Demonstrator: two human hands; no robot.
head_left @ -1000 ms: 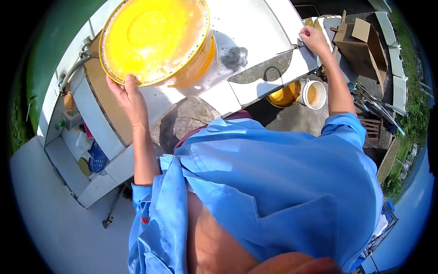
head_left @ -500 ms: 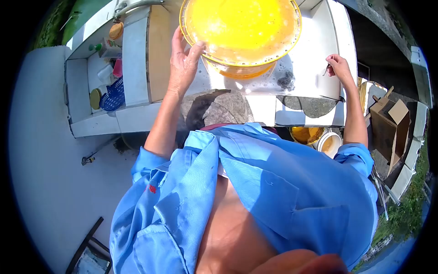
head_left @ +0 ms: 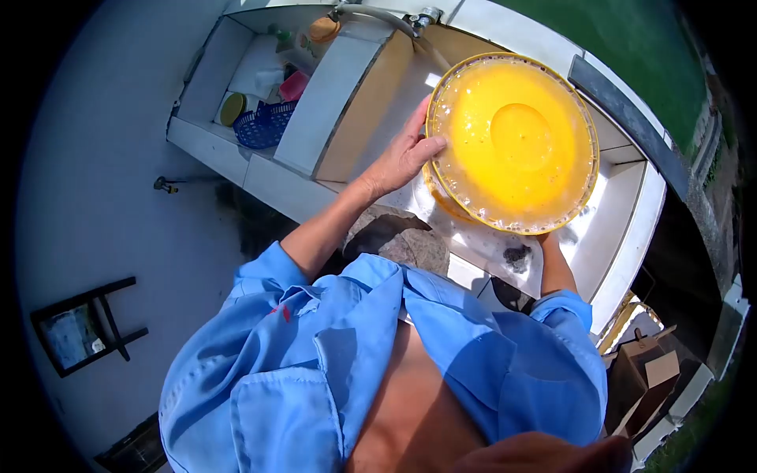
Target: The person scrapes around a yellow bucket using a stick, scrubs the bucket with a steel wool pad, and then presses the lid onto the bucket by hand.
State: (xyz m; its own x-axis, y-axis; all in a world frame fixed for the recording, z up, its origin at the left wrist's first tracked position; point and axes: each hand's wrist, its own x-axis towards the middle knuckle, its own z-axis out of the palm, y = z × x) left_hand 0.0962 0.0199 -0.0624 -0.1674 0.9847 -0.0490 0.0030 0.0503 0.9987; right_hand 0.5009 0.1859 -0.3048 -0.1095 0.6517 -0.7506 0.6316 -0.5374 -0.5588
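A round yellow lid [head_left: 524, 150], wet and speckled with suds, is tilted above the white tiled basin [head_left: 627, 209]. My left hand [head_left: 406, 154] grips its left rim, thumb on top and fingers behind the edge. Below and behind the lid, part of an orange-yellow tub [head_left: 445, 197] shows. My right hand is hidden under the lid's lower edge; only the wrist and forearm come out from below, so what it holds cannot be made out.
A tap [head_left: 426, 17] with a grey hose stands at the basin's back. Left of a tiled divider [head_left: 335, 98] lie a blue basket [head_left: 264, 124], a pink item and a round-lidded jar [head_left: 232, 109]. A cardboard box [head_left: 643, 378] is at lower right.
The view has swung, and the lid now sits further right and tilted, still in my left hand. My right hand has moved from the basin's right side to beneath the lid, out of sight.
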